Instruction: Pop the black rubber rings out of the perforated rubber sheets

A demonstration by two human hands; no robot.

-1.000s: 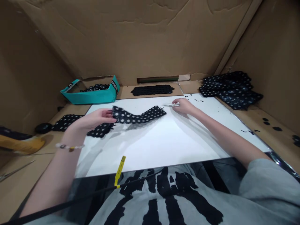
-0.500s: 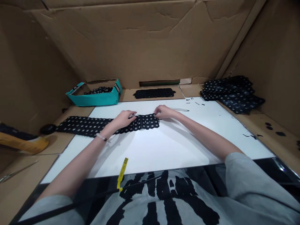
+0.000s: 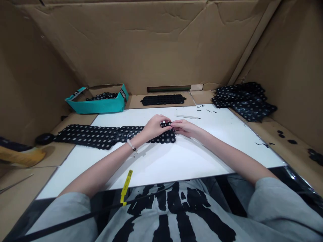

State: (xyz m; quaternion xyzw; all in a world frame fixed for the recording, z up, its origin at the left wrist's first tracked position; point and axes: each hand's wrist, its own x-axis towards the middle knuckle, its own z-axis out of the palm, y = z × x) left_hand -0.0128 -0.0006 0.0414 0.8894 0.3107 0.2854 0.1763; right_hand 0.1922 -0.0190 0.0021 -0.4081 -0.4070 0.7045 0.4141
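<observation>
Dotted black strip (image 3: 88, 136) laid across white board (image 3: 151, 164); its right end pinched by fingers of left hand (image 3: 157, 127) and right hand (image 3: 185, 128). Pen (image 3: 188, 117) lying just beyond. Teal box (image 3: 98, 106) and black bundle (image 3: 246, 101) set farther back.

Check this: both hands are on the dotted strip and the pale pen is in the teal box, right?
No, the head view shows the pale pen on the white board, not in the teal box. The left hand and right hand are on the dotted strip.
</observation>
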